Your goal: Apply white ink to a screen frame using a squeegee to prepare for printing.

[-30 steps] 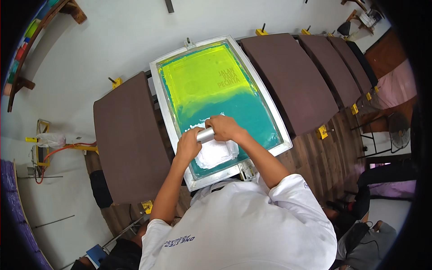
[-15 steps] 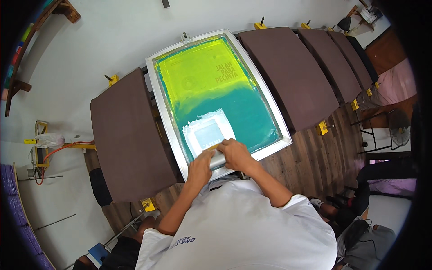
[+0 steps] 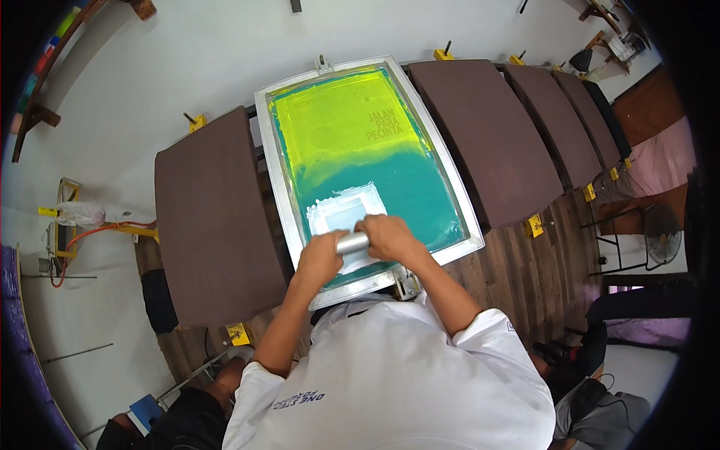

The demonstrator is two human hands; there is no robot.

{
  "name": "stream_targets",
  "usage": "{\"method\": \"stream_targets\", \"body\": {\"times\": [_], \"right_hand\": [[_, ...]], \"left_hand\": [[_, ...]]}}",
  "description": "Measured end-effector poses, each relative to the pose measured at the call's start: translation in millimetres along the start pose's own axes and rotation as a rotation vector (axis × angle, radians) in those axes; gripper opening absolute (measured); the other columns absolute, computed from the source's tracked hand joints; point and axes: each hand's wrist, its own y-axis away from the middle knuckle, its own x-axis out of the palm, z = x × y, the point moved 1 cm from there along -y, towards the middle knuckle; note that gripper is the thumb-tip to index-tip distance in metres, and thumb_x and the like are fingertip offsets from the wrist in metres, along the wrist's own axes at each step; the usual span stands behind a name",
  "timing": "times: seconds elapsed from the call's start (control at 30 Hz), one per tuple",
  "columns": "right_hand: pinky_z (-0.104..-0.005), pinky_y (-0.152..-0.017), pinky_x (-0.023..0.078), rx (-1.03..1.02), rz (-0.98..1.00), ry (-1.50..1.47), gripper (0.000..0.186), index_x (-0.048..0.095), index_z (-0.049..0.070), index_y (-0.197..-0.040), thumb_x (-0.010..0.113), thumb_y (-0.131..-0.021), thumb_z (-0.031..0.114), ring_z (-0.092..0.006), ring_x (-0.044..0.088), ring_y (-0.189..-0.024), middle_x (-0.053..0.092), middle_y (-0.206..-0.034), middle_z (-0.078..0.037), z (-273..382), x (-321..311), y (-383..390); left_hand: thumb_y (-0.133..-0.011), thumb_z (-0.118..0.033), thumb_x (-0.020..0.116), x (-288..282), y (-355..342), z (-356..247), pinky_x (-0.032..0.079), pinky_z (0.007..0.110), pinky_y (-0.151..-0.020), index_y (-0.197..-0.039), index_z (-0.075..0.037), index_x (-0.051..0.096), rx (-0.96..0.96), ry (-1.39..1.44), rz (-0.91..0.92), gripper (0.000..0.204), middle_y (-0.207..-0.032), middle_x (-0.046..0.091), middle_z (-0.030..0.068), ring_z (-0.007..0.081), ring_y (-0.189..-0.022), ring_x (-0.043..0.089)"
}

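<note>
My left hand (image 3: 320, 259) and my right hand (image 3: 388, 238) grip the two ends of a silver-handled squeegee (image 3: 352, 242), fingers wrapped over it. It rests near the close end of a screen-printing frame (image 3: 455, 169) with a pale metal rim. White ink (image 3: 321, 217) forms a rough square patch around a paler window on the mesh, just beyond my hands. Teal covers the mesh (image 3: 424, 191) around the patch, and the far half is yellow-green (image 3: 322, 112) with faint lettering. The squeegee's blade is hidden beneath its handle and my hands.
Brown padded printing boards flank the frame, one at the left (image 3: 214, 217) and several at the right (image 3: 491, 139). Yellow clamps (image 3: 534, 225) stick out from their ends. A fan (image 3: 663, 234) stands far right. Other people's legs show at both lower sides.
Both hands have pushed the squeegee a little away from me, onto the white patch. Its yellow edge, visible before, is now out of sight. The view has shifted slightly.
</note>
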Motion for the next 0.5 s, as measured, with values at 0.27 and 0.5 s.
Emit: {"method": "stream_targets", "body": {"times": [0.27, 0.5], "right_hand": [[-0.0472, -0.081, 0.049, -0.115, -0.297, 0.084, 0.047, 0.058, 0.009, -0.11, 0.07, -0.066, 0.0, -0.0307, 0.056, -0.115, 0.057, -0.119, -0.01, -2, 56, 36], [-0.0463, -0.082, 0.045, -0.082, -0.175, 0.032, 0.041, 0.063, 0.009, -0.109, 0.068, -0.069, 0.002, -0.0298, 0.058, -0.113, 0.061, -0.116, -0.008, 15, 49, 83]], "left_hand": [[-0.078, 0.009, 0.055, 54, 35, 21, 0.047, 0.047, -0.097, -0.127, 0.003, 0.057, 0.205, -0.133, -0.234, 0.049, -0.131, 0.056, 0.0229, 0.0389, -0.121, 0.056], [-0.067, 0.009, 0.067, 53, 81, -6, 0.047, 0.045, -0.099, -0.129, 0.001, 0.058, 0.131, -0.177, -0.01, 0.063, -0.129, 0.06, 0.0204, 0.037, -0.115, 0.061]]}}
